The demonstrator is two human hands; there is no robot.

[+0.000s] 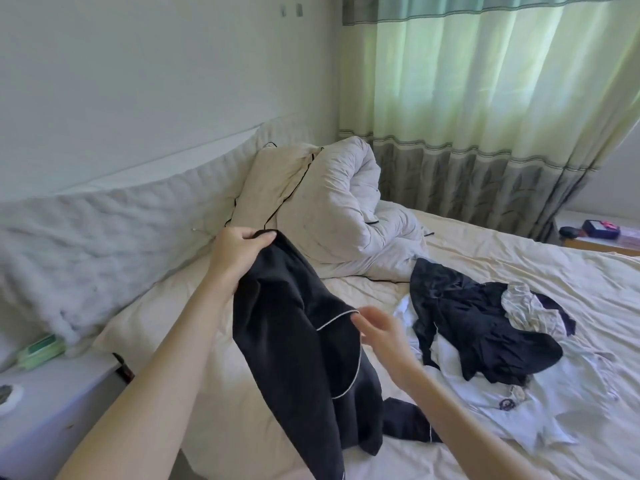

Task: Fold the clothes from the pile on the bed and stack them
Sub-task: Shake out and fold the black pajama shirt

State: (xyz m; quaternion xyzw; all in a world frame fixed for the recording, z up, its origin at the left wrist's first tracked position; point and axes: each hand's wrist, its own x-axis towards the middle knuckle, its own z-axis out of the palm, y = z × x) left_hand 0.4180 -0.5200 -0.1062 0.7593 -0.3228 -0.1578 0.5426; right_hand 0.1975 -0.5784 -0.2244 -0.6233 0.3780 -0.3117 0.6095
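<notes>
A wide bed (519, 265) with a cream sheet fills most of the view, running from the padded white headboard (114, 223) on the left to the far right edge. Behind it hangs a pale green curtain (485, 98) with a grey leaf-patterned band along its lower part. At the head of the bed a white duvet (346, 209) with thin black piping is bunched up in a heap against a cream pillow (266, 188).

On the sheet to the right lies the pile of clothes (485, 327): dark navy pieces crumpled on top of white ones, with a small pale patterned piece tucked near its upper right edge.

In the foreground a black garment (294, 341) edged with thin white piping hangs lifted above the mattress, its lower part trailing down to the sheet. The left hand (239, 251) grips its top edge, fingers curled round the fabric, holding it up. The right hand (377, 330) is just beside the piped edge with fingers loosely spread and relaxed, holding nothing; it is motion-blurred, so whether the fingertips touch the cloth cannot be told.

A white nightstand (52, 410) stands at lower left, with a small green case (41, 349) just above it. At far right a side desk (595, 237) carries a few small dark objects.
</notes>
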